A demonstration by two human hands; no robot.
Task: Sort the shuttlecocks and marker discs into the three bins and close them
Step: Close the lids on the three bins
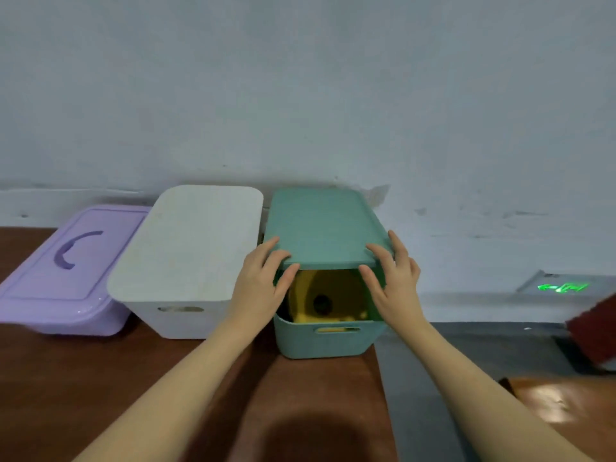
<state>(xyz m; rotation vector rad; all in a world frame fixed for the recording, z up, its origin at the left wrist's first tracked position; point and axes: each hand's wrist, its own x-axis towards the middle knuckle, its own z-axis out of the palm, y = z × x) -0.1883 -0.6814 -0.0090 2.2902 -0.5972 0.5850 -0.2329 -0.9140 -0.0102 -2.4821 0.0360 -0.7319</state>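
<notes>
Forearms reach across the brown table [100,378]. Left hand [258,285] and right hand [391,278] pinch the near corners of the green lid [323,225], raised over the green bin [326,341]; yellow marker discs [320,298], probably stacked, lie inside. Beyond, left: white bin [186,248] and purple bin [63,271], lidded, against the wall.

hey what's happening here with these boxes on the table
A person is fitting the green lid onto the green bin. The left hand and the right hand each grip a near corner of the lid, whose front edge is raised, so yellow marker discs show inside. The white bin and the purple bin to the left already have their lids on.
</notes>
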